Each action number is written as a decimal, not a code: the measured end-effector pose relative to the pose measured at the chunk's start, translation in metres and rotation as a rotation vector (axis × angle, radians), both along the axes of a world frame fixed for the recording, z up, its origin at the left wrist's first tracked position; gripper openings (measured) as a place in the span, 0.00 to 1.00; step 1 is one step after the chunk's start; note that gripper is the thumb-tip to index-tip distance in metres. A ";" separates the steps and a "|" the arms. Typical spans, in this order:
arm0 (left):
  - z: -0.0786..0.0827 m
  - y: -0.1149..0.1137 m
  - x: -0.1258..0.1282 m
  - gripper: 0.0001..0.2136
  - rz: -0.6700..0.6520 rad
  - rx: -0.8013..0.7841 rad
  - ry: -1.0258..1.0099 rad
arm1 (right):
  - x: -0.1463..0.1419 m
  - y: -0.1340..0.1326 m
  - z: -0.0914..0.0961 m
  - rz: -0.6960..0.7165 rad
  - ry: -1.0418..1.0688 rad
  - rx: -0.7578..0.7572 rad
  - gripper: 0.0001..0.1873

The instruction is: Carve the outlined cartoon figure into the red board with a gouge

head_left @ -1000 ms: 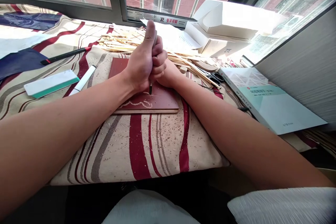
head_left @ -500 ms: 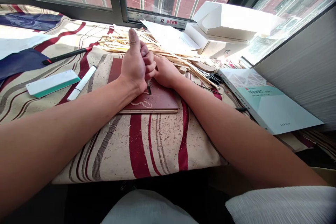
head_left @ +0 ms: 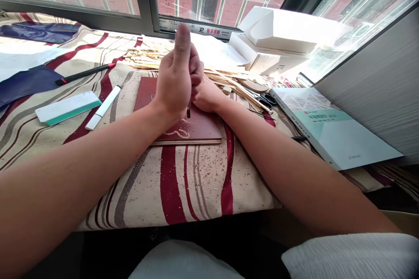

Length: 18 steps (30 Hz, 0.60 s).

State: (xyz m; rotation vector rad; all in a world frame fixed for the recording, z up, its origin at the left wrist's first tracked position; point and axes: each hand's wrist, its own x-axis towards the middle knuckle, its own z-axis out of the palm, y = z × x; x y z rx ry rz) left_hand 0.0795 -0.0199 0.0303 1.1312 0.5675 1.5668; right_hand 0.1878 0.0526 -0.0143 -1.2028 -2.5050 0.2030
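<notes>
There are two hands, one carving tool, one red board, one book, one pair of scissors and two markers.

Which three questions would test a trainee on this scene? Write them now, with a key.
1. Over which thing do the left hand and right hand meet? A: book. B: red board. C: blue paper.
2. True or false: the white marker lies to the left of the red board.
3. Fill in the blank: the white box by the window is printed ____.

Key: 1 B; 2 true; 3 ZTE.
</notes>
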 end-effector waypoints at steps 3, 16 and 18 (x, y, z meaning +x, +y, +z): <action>0.007 0.000 -0.013 0.31 -0.050 0.008 0.031 | -0.003 -0.003 -0.002 -0.069 -0.017 0.021 0.25; 0.004 -0.008 -0.016 0.31 -0.168 -0.043 0.072 | -0.008 -0.030 0.012 -0.323 -0.141 -0.004 0.27; 0.005 -0.008 -0.016 0.31 -0.163 -0.054 0.067 | -0.008 -0.031 0.013 -0.353 -0.159 -0.020 0.27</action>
